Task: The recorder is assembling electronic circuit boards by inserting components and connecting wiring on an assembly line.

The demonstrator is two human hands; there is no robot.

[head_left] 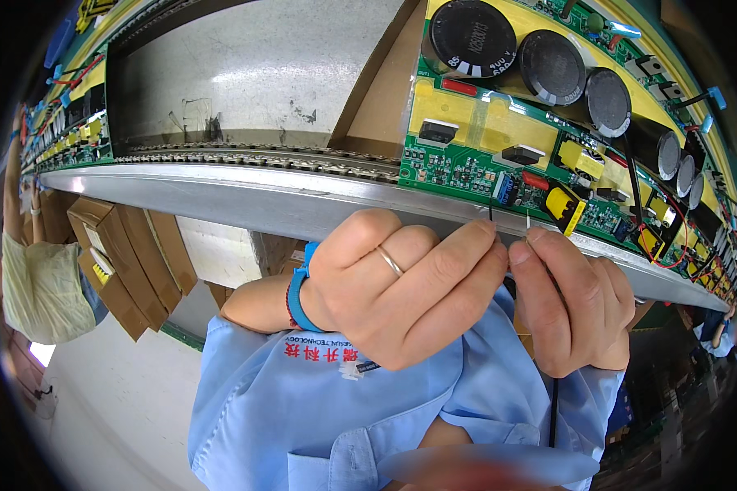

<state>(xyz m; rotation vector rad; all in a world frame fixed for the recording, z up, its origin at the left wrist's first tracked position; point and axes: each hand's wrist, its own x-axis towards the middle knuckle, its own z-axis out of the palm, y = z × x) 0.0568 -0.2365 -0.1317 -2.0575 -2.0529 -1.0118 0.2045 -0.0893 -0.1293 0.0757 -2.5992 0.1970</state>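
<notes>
My left hand (409, 286), with a ring and a blue wristband (297, 296), has its thumb and forefinger pinched on a thin black wire (491, 212). Close on its right, my right hand (577, 299) is also closed, and a thin white wire end (528, 219) sticks out from between its fingertips. A black cable (555, 409) hangs below that hand. Both hands are at the near edge of a green circuit board (422, 176) with yellow areas. Beside the fingertips stand a blue component (506, 190) and a yellow-and-black transformer (563, 209).
Large black capacitors (553, 67) stand on the board. A metal rail (246, 184) with a chain (254, 161) runs across in front of me. More boards (82, 123) line the far left. Cardboard boxes (131, 254) are below the rail; a person (45, 286) is beyond them.
</notes>
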